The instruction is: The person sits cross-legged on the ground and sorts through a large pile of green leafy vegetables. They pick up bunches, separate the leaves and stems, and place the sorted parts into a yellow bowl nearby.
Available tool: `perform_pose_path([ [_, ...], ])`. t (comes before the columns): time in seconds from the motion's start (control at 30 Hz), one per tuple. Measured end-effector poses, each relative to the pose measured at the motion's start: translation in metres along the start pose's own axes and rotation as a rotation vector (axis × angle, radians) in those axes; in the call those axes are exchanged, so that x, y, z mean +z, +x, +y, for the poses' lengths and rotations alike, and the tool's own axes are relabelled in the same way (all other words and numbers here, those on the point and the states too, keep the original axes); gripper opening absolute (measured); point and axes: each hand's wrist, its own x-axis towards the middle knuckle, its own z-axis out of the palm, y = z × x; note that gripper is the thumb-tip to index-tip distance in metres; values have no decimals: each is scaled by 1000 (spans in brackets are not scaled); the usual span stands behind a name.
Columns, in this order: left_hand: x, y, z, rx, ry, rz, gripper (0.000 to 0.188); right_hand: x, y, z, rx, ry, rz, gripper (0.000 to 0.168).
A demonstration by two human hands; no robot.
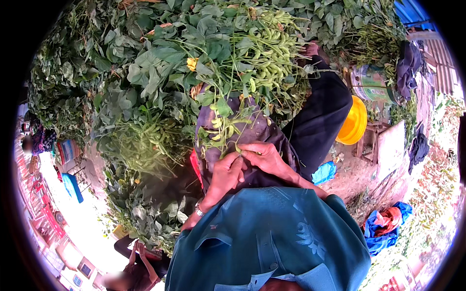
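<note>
Close together above my lap, my left hand point(227, 171) and my right hand point(263, 157) meet at the fingertips. The left one, with a metal-banded watch point(199, 208) at its wrist, grips the lower end of a green soybean plant point(221, 131). A small green pod point(238, 148) shows between the thumb and finger of my right hand. The plant's pods and yellowing leaves lie over the dark cloth point(214, 116) on my lap. Just beyond, a bunch of stems with plump soybean pods point(273, 62) rests on leafy stalks. What lies inside the left fingers is hidden.
Heaped soybean plants point(72, 72) surround me at the front and left, with a pod bundle point(145, 145) nearby. On the right are a yellow basin point(353, 122), a wooden stool point(369, 142), a printed bucket point(373, 83) and a blue bag point(380, 238). Another person point(140, 271) sits at lower left.
</note>
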Motion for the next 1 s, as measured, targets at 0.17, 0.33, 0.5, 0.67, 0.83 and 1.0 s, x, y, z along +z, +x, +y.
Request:
perform_pose_path([
  [0.17, 7, 14, -19, 572, 573, 247, 6, -6, 6, 4, -129, -147, -49, 28],
  [0.33, -5, 14, -15, 499, 626, 105, 11, -6, 6, 15, -86, -234, -26, 27],
  [0.5, -33, 17, 16, 512, 960, 445, 19, -7, 9, 29, -90, -225, 35, 28],
  [0.67, -66, 24, 11, 779, 1346, 120, 11, -21, 10, 14, 12, -186, -46, 27],
  [0.83, -57, 19, 45, 234, 828, 111, 18, -18, 6, -13, 47, -58, 67, 24],
  [1.0, -77, 60, 20, 633, 853, 580, 18, 1, 25, -32, -30, 23, -136, 27],
])
